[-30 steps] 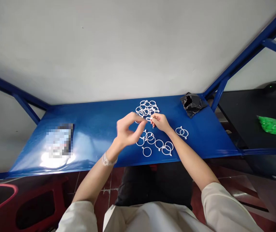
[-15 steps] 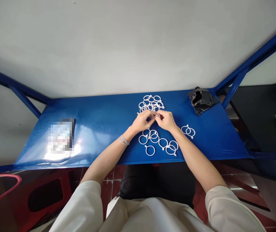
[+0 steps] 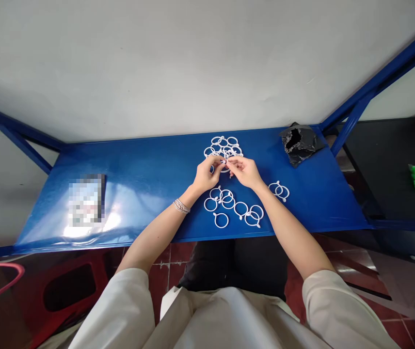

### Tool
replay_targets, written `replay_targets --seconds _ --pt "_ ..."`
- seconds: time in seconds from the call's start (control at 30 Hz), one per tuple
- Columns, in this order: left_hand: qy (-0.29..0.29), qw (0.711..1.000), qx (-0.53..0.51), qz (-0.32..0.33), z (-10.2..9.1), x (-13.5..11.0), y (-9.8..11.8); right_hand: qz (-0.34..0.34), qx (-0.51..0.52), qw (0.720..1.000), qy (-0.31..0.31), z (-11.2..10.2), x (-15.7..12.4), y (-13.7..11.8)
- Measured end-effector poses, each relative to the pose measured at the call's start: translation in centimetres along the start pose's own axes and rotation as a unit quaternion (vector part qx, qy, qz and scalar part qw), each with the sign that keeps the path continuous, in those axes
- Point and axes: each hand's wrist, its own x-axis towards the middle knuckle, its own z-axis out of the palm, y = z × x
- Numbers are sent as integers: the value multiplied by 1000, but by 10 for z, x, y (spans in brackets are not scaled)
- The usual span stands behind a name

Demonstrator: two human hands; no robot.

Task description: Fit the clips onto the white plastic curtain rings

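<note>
A glossy, smooth blue tabletop [image 3: 149,182] is stretching away toward 12 o'clock. Nearest the person, loosely overlapping rings [image 3: 234,207] are lying flat at 6 o'clock of the hands; a tighter cluster [image 3: 225,149] is lying at 12. A crumpled black plastic bag [image 3: 304,146], its opening ragged, is resting between 2 and 3 o'clock. The left hand [image 3: 207,173] and right hand [image 3: 246,172] are meeting fingertip to fingertip, both pinching a small white piece [image 3: 225,162] above the tabletop; its long axis is being hidden by the fingers. Two interlaced rings [image 3: 279,191] are lying at 4 o'clock, tabs pointing roughly to 12 and 5. One lone ring [image 3: 228,220], thin, round and plain white, is pointing its tab to 10.
</note>
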Motion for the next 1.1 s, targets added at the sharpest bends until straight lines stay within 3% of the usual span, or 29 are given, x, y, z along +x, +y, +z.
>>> replay_targets --seconds 0.3,0.67,0.83,0.93,1.0,1.1 --pt "41 998 -49 0 -2 0 -4 -30 12 999 0 1 0 -4" --pt "19 996 -85 -27 2 -8 -4 -19 -15 999 -34 3 -4 -1" --pt "-3 999 -43 -30 -4 5 -8 4 34 999 -24 8 4 5" --pt "-5 999 43 -25 -24 22 23 3 27 1000 4 10 10 8" --pt "44 997 63 -26 -47 25 70 -1 2 1000 14 9 11 11" --pt "119 992 26 -28 -89 11 156 -1 -15 1000 18 7 11 17"
